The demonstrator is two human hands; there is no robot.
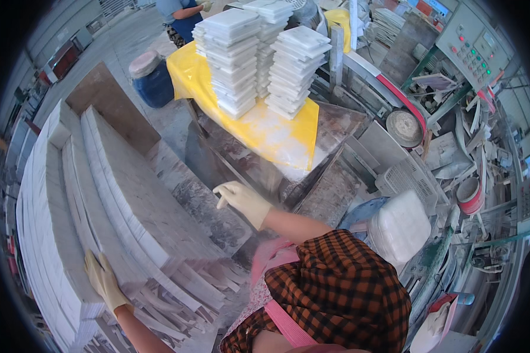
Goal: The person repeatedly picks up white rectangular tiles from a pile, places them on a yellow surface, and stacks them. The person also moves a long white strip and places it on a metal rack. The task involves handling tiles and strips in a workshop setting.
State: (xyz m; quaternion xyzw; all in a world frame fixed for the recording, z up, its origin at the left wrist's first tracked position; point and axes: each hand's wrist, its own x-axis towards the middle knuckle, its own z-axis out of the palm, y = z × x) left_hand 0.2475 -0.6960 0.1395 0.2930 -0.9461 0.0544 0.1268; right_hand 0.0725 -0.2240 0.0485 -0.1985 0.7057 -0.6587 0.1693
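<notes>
My left hand [104, 283], in a pale cream glove, lies with its fingers stretched out against a long row of white stone tiles [70, 229] standing on edge at the left. My right hand [243, 203], gloved alike, hangs in the air in front of me. Its fingers are loosely bent and a little apart, with nothing visible in them. Beyond it stands a table draped with a yellow sheet [288, 141]. On that sheet rise several tall stacks of flat white tiles [229, 65], somewhat uneven at their edges.
A brown board [113, 109] leans at the far end of the tile row. A blue drum [153, 82] stands left of the table. To the right are a control panel [472, 50], a plastic-wrapped stool seat [399, 226] and a bucket [470, 197]. Another person [181, 17] stands far back.
</notes>
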